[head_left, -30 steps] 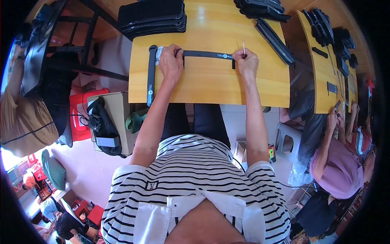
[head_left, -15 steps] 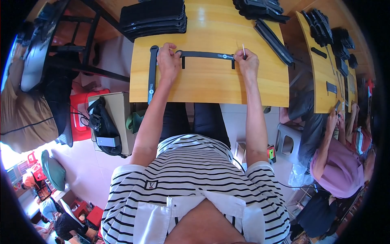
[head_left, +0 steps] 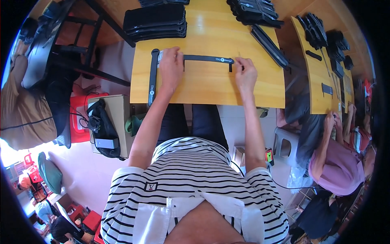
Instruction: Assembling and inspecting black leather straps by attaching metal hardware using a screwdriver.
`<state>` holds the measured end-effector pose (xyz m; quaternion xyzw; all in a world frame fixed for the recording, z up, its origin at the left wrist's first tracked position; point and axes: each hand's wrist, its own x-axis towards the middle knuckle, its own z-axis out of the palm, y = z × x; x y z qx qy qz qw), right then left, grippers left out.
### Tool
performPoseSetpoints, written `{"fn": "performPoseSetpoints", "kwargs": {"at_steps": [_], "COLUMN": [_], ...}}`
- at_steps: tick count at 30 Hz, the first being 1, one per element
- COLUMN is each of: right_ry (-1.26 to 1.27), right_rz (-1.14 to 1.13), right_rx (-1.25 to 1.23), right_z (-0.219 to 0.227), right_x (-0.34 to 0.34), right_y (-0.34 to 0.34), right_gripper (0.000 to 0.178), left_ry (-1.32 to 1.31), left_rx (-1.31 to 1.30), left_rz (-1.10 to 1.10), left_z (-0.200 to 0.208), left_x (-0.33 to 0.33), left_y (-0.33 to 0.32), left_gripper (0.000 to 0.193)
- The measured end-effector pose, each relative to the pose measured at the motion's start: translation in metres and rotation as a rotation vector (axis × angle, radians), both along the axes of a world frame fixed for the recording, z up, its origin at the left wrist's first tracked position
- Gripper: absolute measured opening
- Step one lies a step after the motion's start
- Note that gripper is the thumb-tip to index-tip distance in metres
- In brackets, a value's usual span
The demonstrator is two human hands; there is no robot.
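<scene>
A dark strap (head_left: pixel 207 58) with a pale printed mark near its right end lies across the wooden table, and short black tabs hang from it toward me. My left hand (head_left: pixel 171 68) covers its left end, fingers curled over it; a small greyish piece (head_left: pixel 160 55) shows beside the knuckles. Just past the strap's right end is my right hand (head_left: pixel 246 74), apart from it, with bent fingers drawn together. Whatever they hold is hidden. A second dark strap (head_left: pixel 153 77) with a rounded end lies lengthwise left of my left hand.
Stacked black folded pieces (head_left: pixel 154 22) stand at the table's far left. More black straps (head_left: pixel 254 12) are piled at the far right, near a long dark bundle (head_left: pixel 269 45). A cardboard box (head_left: pixel 118 122) is left of the table (head_left: pixel 203 89). People work at another table (head_left: pixel 319 91) on the right.
My right hand has come away from the strap's right end, and the thin pointed thing seen in it no longer shows. My left hand now covers more of the left end.
</scene>
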<state>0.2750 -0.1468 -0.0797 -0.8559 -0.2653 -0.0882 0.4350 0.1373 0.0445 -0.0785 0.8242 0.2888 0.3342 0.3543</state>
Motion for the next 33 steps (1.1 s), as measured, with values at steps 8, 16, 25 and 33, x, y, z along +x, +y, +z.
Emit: {"fn": "performPoseSetpoints", "kwargs": {"at_steps": [8,16,25,33], "right_ry": [-0.178,-0.124,-0.239,-0.085], "right_rz": [0.296,0.163,0.080,0.095], "right_rx": [-0.462,-0.561,-0.302,-0.168], "right_z": [0.000,0.005,-0.001,0.011], "right_x": [-0.043,-0.039,-0.038,-0.060], "right_y": [0.026,0.010,-0.014,-0.050], "right_gripper": [0.040,0.037,0.031,0.022], "left_ry": [0.383,0.410,0.327,0.426], "left_rx": [0.513,0.496,0.323,0.147], "left_rz": [-0.316,-0.363,-0.369,0.207], "left_z": [-0.017,-0.023,-0.012,0.027], "left_x": [0.000,-0.007,-0.015,-0.101], "left_y": [-0.032,-0.024,-0.018,0.003], "left_gripper": [0.056,0.058,0.063,0.046]}}
